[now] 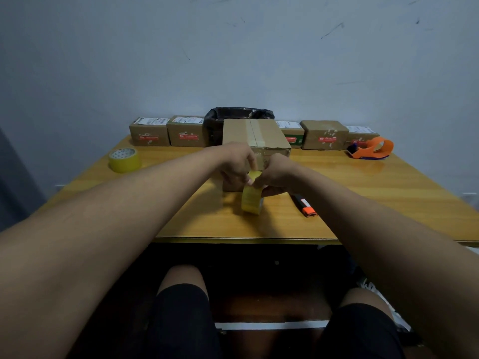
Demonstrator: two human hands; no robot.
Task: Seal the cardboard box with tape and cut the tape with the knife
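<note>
A brown cardboard box [255, 136] stands in the middle of the yellow table [388, 193], with a strip of tape along its top seam. In front of it, a yellow tape roll [251, 198] is held upright just above the tabletop. My right hand [278, 177] grips the roll from the right. My left hand [237, 165] pinches at the top of the roll, where the tape's loose end would be. A black and orange knife [305, 205] lies on the table to the right of the roll, partly under my right forearm.
A second yellow tape roll [125, 159] lies at the left. An orange tape dispenser [372, 148] sits at the back right. Several small labelled cartons [149, 132] and a black bag [234, 115] line the wall. The table's front edge [246, 240] is near my knees.
</note>
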